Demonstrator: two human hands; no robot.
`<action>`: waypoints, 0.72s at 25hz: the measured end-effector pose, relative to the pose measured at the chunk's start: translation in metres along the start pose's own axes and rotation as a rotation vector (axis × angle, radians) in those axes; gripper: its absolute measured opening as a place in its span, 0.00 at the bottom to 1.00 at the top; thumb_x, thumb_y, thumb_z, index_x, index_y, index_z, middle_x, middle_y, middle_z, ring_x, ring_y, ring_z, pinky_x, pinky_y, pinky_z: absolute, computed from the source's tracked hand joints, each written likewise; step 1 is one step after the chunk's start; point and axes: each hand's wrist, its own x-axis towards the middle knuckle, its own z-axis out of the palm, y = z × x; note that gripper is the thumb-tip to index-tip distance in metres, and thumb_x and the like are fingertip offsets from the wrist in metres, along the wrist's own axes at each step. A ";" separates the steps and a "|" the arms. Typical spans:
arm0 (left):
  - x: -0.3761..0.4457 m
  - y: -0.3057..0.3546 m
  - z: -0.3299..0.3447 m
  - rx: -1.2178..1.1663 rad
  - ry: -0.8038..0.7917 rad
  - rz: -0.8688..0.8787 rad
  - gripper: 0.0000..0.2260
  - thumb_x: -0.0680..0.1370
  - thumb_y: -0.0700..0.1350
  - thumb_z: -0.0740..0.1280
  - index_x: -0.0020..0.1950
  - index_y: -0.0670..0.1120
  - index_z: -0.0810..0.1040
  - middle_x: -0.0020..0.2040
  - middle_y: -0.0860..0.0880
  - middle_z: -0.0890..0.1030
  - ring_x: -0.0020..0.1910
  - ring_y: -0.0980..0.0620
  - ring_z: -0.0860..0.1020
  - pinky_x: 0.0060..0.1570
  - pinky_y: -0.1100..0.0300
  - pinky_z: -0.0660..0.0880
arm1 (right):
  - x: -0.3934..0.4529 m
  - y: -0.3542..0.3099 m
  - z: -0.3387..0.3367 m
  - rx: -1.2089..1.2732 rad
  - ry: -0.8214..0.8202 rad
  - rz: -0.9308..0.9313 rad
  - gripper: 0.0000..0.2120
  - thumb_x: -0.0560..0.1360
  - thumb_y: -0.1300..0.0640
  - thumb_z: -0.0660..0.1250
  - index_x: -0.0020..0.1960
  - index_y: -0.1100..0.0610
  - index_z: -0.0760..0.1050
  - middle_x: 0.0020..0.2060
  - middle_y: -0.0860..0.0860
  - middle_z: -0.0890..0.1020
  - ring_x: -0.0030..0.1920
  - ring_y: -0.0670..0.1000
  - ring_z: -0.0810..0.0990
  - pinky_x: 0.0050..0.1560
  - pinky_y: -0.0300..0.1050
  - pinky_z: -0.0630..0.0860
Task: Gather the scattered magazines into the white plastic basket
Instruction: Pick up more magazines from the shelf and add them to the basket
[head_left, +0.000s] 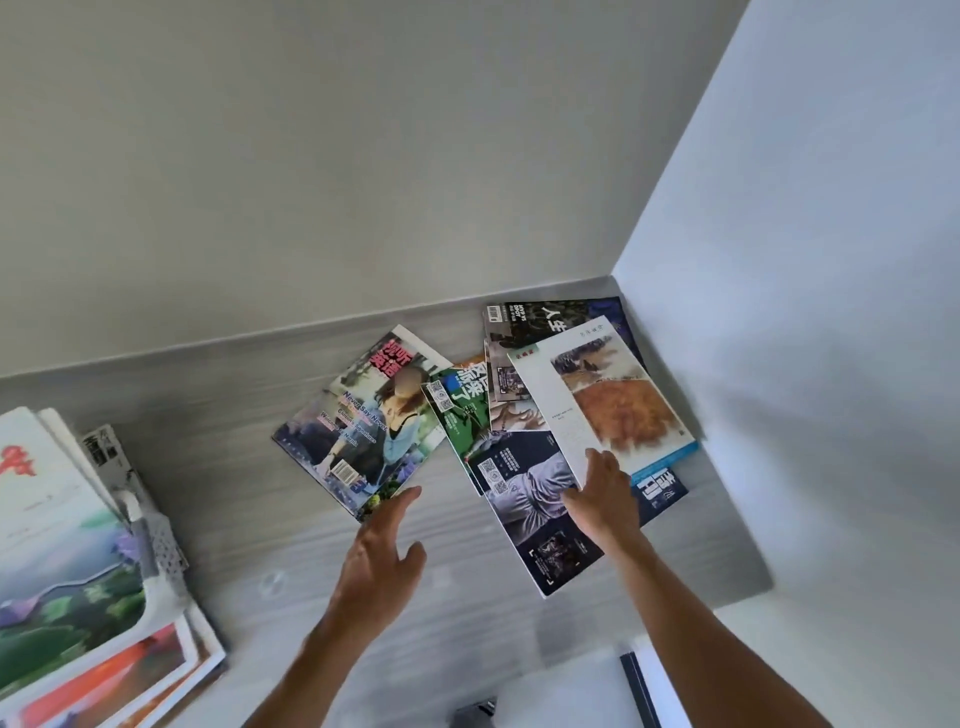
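Several magazines lie fanned out on the grey desk (249, 467) near its back right corner. My left hand (382, 556) reaches forward with straight fingers, its tips at the near corner of a magazine with a woman on the cover (358, 426). My right hand (605, 501) grips the near corner of a white magazine with an orange picture (597, 395), one digit on top and the others hidden at its edge. Under that lie a dark grey-blue magazine (524, 514), a green one (462, 415) and a black one (550, 317). The white plastic basket (169, 545) stands at the left, stuffed with magazines.
Walls close off the desk at the back and on the right (779, 312), forming a tight corner behind the pile. A blue magazine (662, 486) peeks out under the white one. A dark-edged object (636, 686) sits at the desk's near right edge.
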 end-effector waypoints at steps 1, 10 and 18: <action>0.002 0.002 0.008 0.004 0.002 -0.009 0.29 0.72 0.37 0.64 0.71 0.56 0.66 0.72 0.52 0.70 0.70 0.53 0.67 0.67 0.51 0.68 | 0.014 0.007 -0.001 -0.124 0.015 0.001 0.33 0.71 0.56 0.67 0.72 0.58 0.58 0.73 0.58 0.64 0.71 0.61 0.65 0.66 0.60 0.70; 0.005 0.005 0.015 0.019 0.077 -0.127 0.24 0.73 0.37 0.65 0.67 0.54 0.71 0.67 0.49 0.75 0.66 0.52 0.71 0.63 0.52 0.70 | -0.085 -0.012 0.098 -0.321 -0.242 -0.407 0.40 0.74 0.42 0.61 0.78 0.56 0.48 0.79 0.55 0.54 0.75 0.61 0.60 0.73 0.61 0.59; -0.002 -0.010 0.006 -0.101 0.111 -0.234 0.21 0.74 0.38 0.64 0.64 0.55 0.73 0.65 0.54 0.76 0.61 0.54 0.73 0.55 0.58 0.72 | -0.036 0.001 0.057 -0.055 0.003 0.152 0.36 0.67 0.40 0.74 0.66 0.57 0.64 0.64 0.58 0.70 0.61 0.61 0.73 0.55 0.57 0.77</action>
